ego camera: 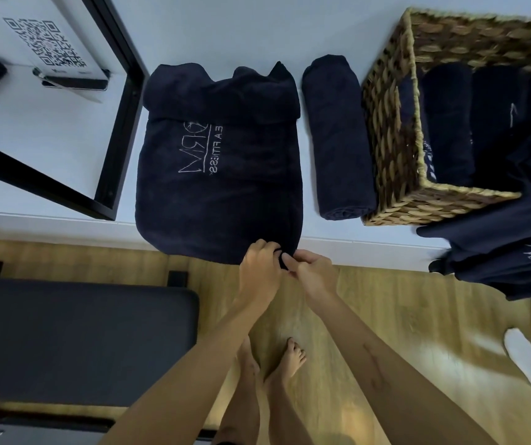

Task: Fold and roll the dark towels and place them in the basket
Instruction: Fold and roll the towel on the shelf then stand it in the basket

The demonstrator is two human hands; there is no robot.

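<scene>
Risk sits at the near right corner of the logo towel [219, 162], which lies flat on the white surface [65, 149] with its near edge hanging just over the front lip. Left hand [259, 268] and right hand [315, 273] both pinch that corner, fingers curled into the cloth, close together and touching.

Far end of the towel is already bunched into a loose fold, uneven. If the hands pull the corner across without the far fold being flat, the roll likely comes out lopsided and fat at one end. Gripping only one corner could also drag the whole towel off the surface toward the wooden floor [370, 316], since the near edge overhangs.

Rolled towel [338, 136] lies just beside the wicker basket [386, 130], touching its wall, not yet inside; a sideways sweep could nudge it or unroll it. Basket already holds several rolled dark towels standing side by side, so space looks tight. Pile of unfolded towels [498, 252] at right drapes over the surface edge and could slide off if bumped.
</scene>
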